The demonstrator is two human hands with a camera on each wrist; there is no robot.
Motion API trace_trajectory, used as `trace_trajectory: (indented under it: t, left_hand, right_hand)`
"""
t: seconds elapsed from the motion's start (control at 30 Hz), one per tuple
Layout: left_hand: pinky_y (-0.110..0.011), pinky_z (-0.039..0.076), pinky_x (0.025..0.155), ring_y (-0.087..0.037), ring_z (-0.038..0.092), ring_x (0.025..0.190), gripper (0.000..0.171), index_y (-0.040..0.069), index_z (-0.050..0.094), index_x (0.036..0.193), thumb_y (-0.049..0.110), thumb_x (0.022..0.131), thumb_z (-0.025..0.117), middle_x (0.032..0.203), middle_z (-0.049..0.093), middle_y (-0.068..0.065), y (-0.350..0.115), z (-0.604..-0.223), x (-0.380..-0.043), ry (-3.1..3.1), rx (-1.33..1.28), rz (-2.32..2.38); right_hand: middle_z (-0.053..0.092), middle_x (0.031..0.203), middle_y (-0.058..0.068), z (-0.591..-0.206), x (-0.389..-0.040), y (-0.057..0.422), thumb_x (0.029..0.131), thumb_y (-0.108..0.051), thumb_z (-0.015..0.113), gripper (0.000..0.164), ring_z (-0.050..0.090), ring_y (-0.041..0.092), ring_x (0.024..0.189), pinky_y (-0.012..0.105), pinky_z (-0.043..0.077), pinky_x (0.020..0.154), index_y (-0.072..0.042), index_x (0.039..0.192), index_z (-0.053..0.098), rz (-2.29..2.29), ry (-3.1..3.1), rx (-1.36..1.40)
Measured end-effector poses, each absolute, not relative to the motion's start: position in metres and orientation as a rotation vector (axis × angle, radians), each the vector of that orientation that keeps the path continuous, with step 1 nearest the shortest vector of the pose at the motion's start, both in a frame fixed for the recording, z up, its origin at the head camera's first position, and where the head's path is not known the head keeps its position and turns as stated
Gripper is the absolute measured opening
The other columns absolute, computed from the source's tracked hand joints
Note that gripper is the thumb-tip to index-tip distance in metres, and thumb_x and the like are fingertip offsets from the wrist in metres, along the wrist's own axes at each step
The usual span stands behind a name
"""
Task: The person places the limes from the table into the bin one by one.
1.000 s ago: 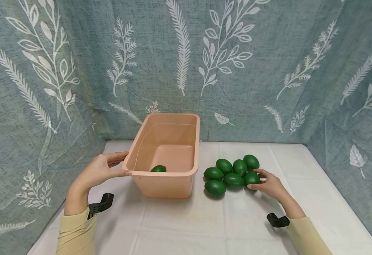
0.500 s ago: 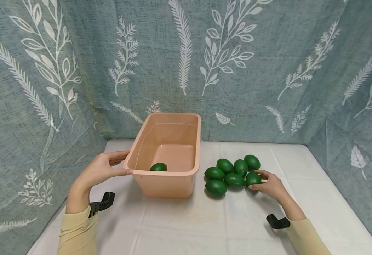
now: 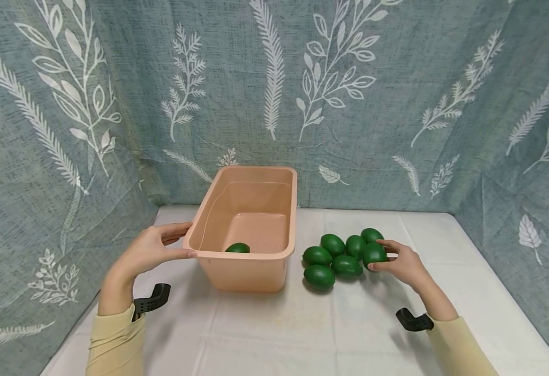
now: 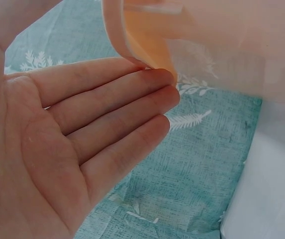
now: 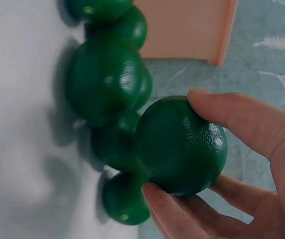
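At the front left corner of a peach plastic bin (image 3: pixel 241 272), my left hand (image 3: pixel 149 250) touches the rim with its thumb and fingertips. The fingers (image 4: pixel 117 117) lie straight in the left wrist view. Inside the bin, partly hidden by the front wall, is a green lime (image 3: pixel 238 248). My right hand (image 3: pixel 403 265) holds another lime (image 5: pixel 181 145) between thumb and fingertips, just above the table. Beside it lies a cluster of several limes, among them a lime (image 3: pixel 319 277) at the front and a lime (image 3: pixel 372 235) at the back.
A white cloth (image 3: pixel 265 334) covers the table. Blue-green curtains (image 3: pixel 349 172) with white leaf prints stand behind and on both sides. The bin is left of the limes. A black wrist camera (image 3: pixel 414 319) sits on the right wrist, another camera (image 3: pixel 153 298) on the left.
My right hand has lifted its lime slightly off the table. The left hand stays at the bin's corner. The lime in the bin has shifted slightly relative to the front rim.
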State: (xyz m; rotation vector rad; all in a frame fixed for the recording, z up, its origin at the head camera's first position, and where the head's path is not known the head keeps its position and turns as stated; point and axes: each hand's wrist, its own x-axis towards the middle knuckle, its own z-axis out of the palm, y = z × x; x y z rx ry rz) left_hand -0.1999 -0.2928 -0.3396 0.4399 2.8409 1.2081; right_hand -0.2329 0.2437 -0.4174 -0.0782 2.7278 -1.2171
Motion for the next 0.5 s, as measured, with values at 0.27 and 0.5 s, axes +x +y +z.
trace_trajectory:
  t: [0.27, 0.5]
  left_hand:
    - [-0.046, 0.045, 0.106, -0.034, 0.046, 0.130, 0.073, 0.016, 0.050, 0.139, 0.045, 0.078, 0.075, 0.140, 0.051, -0.006, -0.292, -0.339, -0.199, 2.842, 0.434, 1.197]
    - [-0.046, 0.045, 0.106, -0.035, 0.046, 0.130, 0.073, 0.015, 0.050, 0.140, 0.045, 0.078, 0.075, 0.141, 0.051, -0.007, -0.293, -0.339, -0.200, 2.841, 0.424, 1.193]
  right_hand:
    - [0.043, 0.140, 0.026, -0.397, -0.244, 0.235, 0.077, -0.038, 0.078, 0.083, 0.050, 0.044, 0.122, 0.048, 0.056, 0.089, -0.007, 0.144, 0.040, -1.249, 2.740, -0.156]
    - [0.043, 0.141, 0.024, -0.370, -0.252, 0.217, 0.077, -0.037, 0.078, 0.083, 0.049, 0.043, 0.124, 0.047, 0.056, 0.090, -0.011, 0.145, 0.039, -1.255, 2.735, -0.226]
